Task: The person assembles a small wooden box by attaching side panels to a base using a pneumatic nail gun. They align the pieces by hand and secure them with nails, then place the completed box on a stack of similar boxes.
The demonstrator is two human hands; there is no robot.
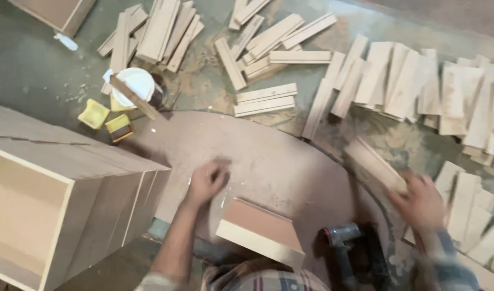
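Right hand (422, 203) clamped on 1 end of a wood slat (375, 164) (likely light, stiff, best held mid-length) above the floor, left hand (205, 181) flat, fingers loose, on the round board (268, 161).

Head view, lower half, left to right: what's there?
Open wooden box → left hand flat on the round board → small board block → nail gun → right hand holding a wood strip.
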